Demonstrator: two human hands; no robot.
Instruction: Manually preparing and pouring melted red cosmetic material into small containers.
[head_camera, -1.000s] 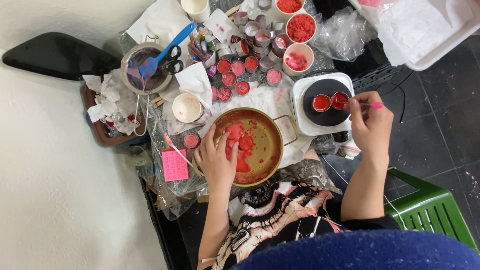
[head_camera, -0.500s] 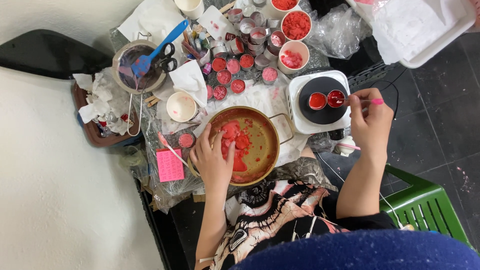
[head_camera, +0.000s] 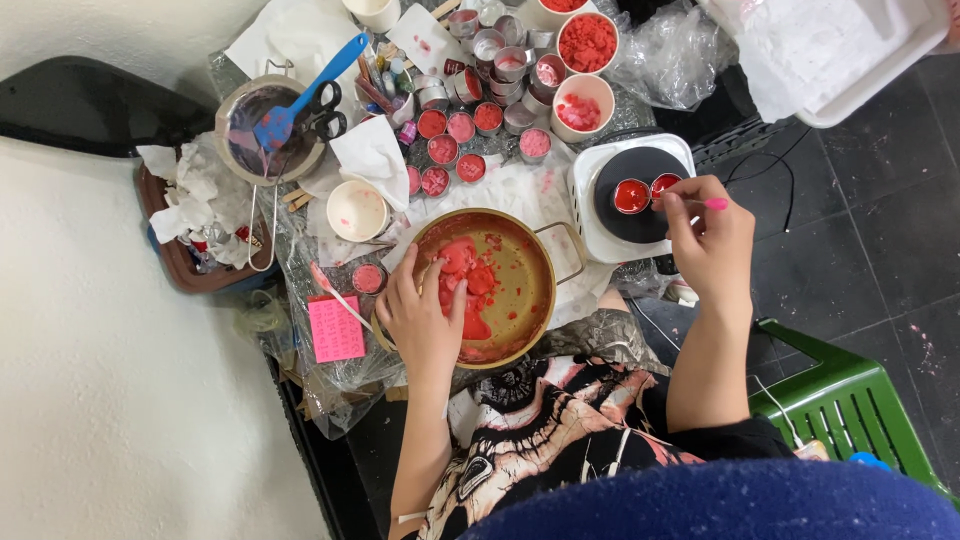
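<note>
At nine o'clock on the cluttered surface (head_camera: 520, 190) a grey pot (head_camera: 262, 130) holds a blue spatula (head_camera: 300, 95), with a pink note pad (head_camera: 336, 328) lower down at eight. Toward the middle, the left hand (head_camera: 425, 320) rests on the rim of the brass pot (head_camera: 485, 285), fingers spread open and gripping nothing, thumb over the red wax chunks (head_camera: 465, 285) inside. At twelve o'clock sit rows of small tins (head_camera: 465, 125) filled with pink and red wax. Toward three o'clock, the right hand (head_camera: 710, 240) is pinched closed on a thin pink-tipped stick (head_camera: 700, 203), its end reaching the two small tins of melted red wax (head_camera: 645, 192) on the black hot plate (head_camera: 640, 180). Stirring here probably goes best with slow, shallow strokes, so the tins don't tip, and with the fingers kept clear of the hot plate.
</note>
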